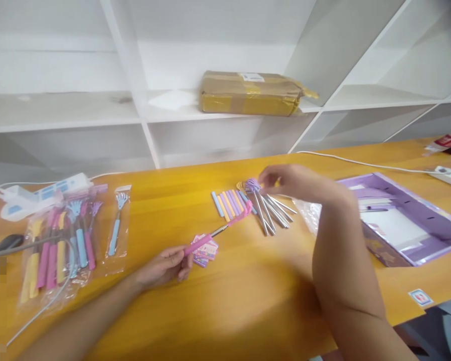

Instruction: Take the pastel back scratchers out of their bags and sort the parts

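My left hand [168, 265] grips the pink handle of a pink back scratcher [198, 244], whose claw end points up and to the right. Under that handle lie small printed cards [206, 250]. My right hand [281, 179] is beside the purple claw heads [253, 185] of a heap of metal rods [272, 213]; its fingers are curled, and whether they hold anything is not clear. A row of blue, yellow and purple handle tubes [227, 204] lies left of the rods.
At the left are bagged back scratchers [59, 245], a single bagged blue one [115, 235] and a power strip [55, 190]. A purple box [436, 220] holds papers and a pen at the right. A taped carton [248, 95] sits on the white shelf [172, 118].
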Demonstrator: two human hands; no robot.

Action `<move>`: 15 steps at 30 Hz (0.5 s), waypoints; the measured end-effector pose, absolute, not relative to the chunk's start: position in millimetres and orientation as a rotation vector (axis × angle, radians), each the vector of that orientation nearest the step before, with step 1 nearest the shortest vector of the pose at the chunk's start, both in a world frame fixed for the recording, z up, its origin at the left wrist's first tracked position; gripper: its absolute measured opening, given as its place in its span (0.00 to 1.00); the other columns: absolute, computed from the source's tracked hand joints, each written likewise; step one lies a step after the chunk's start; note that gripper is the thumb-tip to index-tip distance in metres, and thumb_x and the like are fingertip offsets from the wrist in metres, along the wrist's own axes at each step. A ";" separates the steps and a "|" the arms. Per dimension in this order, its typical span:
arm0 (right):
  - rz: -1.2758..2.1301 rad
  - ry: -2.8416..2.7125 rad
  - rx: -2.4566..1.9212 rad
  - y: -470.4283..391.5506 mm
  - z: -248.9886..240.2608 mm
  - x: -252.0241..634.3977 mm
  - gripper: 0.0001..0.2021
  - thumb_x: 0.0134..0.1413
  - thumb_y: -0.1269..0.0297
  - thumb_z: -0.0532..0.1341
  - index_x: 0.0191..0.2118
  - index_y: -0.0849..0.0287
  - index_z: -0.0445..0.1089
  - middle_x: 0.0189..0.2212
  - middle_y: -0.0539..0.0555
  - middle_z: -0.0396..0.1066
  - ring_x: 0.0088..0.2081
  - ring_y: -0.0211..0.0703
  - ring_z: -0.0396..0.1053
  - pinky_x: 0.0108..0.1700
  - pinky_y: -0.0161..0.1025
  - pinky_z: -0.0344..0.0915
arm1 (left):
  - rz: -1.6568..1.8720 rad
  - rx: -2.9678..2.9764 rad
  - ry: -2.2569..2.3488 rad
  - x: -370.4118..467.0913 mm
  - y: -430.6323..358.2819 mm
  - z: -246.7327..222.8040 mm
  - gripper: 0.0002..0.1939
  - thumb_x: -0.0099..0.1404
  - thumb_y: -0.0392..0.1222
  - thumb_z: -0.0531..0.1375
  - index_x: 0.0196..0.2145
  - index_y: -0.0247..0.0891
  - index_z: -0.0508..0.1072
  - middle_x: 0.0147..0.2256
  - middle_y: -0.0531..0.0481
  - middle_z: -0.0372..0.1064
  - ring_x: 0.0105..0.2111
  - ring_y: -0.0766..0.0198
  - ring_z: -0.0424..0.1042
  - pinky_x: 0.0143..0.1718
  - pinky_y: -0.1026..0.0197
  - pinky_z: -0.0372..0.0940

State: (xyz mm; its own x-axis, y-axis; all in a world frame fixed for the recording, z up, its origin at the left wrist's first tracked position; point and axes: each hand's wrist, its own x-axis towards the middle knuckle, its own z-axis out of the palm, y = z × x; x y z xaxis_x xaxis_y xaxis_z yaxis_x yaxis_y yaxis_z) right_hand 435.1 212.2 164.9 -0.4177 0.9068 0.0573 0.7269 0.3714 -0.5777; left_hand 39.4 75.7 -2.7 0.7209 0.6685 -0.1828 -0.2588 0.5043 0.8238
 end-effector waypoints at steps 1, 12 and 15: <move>0.822 -2.432 -1.208 203.0 164.2 412.0 0.14 0.52 0.55 0.76 0.38 0.58 0.78 0.31 0.50 0.77 0.30 0.36 0.69 0.33 0.33 0.60 | 0.590 0.883 0.532 39.4 75.5 -2.5 0.23 0.75 0.60 0.60 0.39 0.33 0.72 0.26 0.53 0.62 0.26 0.68 0.59 0.32 0.64 0.56; 1.111 -2.686 -0.574 134.7 123.8 279.3 0.23 0.73 0.59 0.57 0.24 0.59 0.68 0.20 0.45 0.62 0.24 0.32 0.55 0.31 0.35 0.52 | 0.410 1.273 0.560 38.1 75.6 12.7 0.24 0.71 0.62 0.65 0.33 0.36 0.70 0.29 0.53 0.65 0.29 0.66 0.63 0.34 0.62 0.57; 1.041 -2.730 -0.634 126.4 109.2 267.2 0.23 0.70 0.60 0.60 0.21 0.60 0.64 0.18 0.44 0.59 0.22 0.32 0.51 0.29 0.36 0.48 | 0.415 1.366 0.556 39.2 75.9 15.0 0.27 0.72 0.63 0.62 0.29 0.36 0.68 0.26 0.51 0.66 0.28 0.66 0.63 0.34 0.62 0.57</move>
